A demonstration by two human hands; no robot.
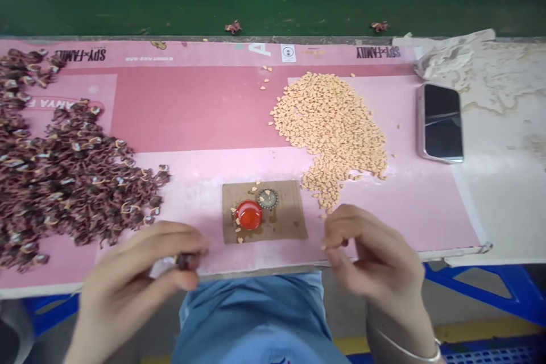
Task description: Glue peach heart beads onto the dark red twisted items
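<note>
My left hand (149,261) is closed, thumb against fingers, on a small dark maroon figure (184,261) with a pale bit on it. A big heap of similar dark figures (81,176) lies to its left. My right hand (371,250) pinches a small beige piece (324,247) at its fingertips, just below a spread pile of small beige pieces (333,125). Between my hands lies a brown cardboard square (290,222). On it are a red dish (249,215) with shiny contents, a ridged bottle cap (268,198) and several stray beige pieces.
The pink printed board (191,108) covers the work surface. To the right lie a phone (442,122) and crumpled paper (443,57). Behind the board runs a green surface (298,8) with two dark figures (233,27) on it. Blue supports (482,287) show below.
</note>
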